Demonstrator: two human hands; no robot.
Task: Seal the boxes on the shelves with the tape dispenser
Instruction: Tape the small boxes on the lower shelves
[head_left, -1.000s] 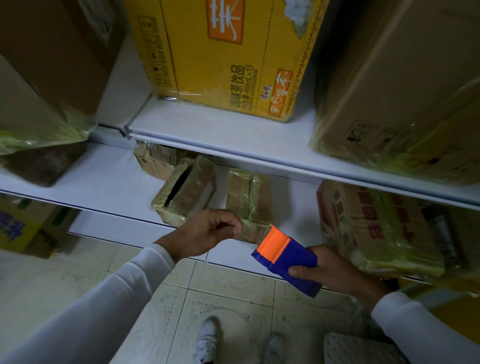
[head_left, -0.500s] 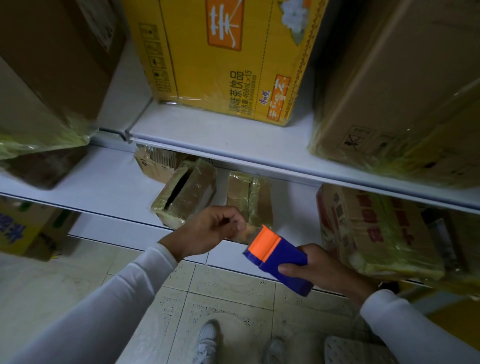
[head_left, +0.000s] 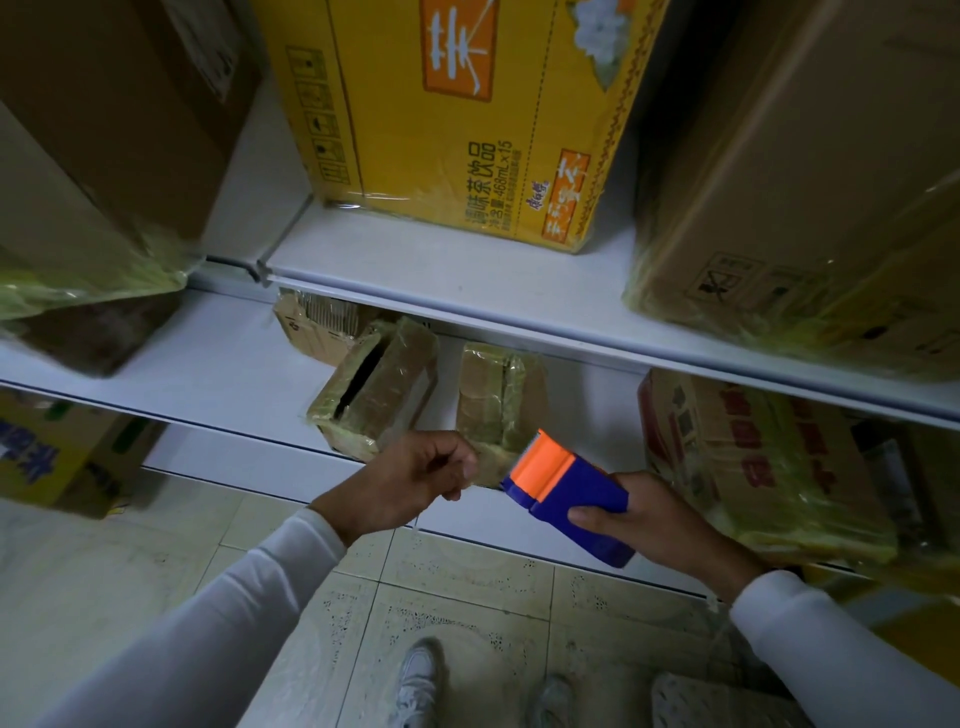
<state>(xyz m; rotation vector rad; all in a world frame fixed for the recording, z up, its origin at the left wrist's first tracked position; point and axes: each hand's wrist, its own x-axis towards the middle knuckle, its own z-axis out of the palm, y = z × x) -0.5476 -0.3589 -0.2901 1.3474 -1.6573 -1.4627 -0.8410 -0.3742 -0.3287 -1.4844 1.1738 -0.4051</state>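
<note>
Your right hand (head_left: 660, 525) grips the blue plastic tape dispenser with the orange front (head_left: 563, 496), thumb pressed along its near side and fingers wrapped behind, the orange end tilted up toward the lower white shelf (head_left: 208, 364). Your left hand (head_left: 410, 480) is curled into a loose fist just left of the dispenser's orange end, thumb against the fingertips as if pinching; whether tape lies between them you cannot tell. Both arms are in white sleeves, reaching forward from below.

Right behind your hands, at the lower shelf's front edge, stands a small brown cardboard box wrapped in glossy yellowish tape (head_left: 501, 395). To its left a similar taped small box with a dark open slit along its top (head_left: 376, 387) lies tilted, with a crumpled brown carton (head_left: 311, 325) behind it. On the upper white shelf (head_left: 467, 270) sit a large yellow printed drinks carton (head_left: 467, 114) and a big brown cardboard box under shiny film (head_left: 810, 171). Beige speckled floor tiles (head_left: 467, 582) and your white shoes show below
</note>
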